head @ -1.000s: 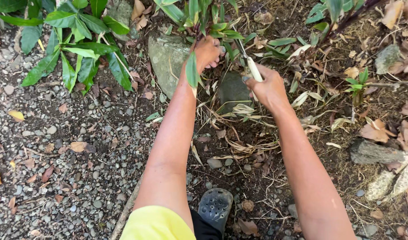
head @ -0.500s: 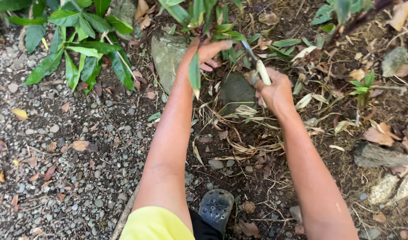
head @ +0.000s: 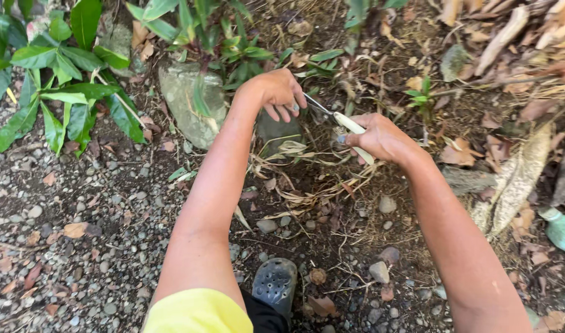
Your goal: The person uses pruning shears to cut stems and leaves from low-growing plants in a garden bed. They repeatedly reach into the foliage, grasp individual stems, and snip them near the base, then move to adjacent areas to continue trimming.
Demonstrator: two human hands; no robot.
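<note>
A person crouches over bare soil beside a gravel path (head: 67, 246), the right hand (head: 381, 139) closed around the pale handle of a small cutting tool (head: 339, 120) whose blade points at the left hand (head: 279, 92). The left hand's fingers curl loosely at the base of a leafy green plant (head: 227, 43), near a grey stone (head: 187, 102); whether they pinch a stem cannot be told. This looks like trimming in progress. A clean cut would call for a steady stem and fingers kept off the blade.

We note a cream-handled tool (head: 350, 125), a yellow sleeve (head: 199, 312), a perforated grey shoe (head: 274, 283), and glossy green leaves (head: 67, 92).
</note>
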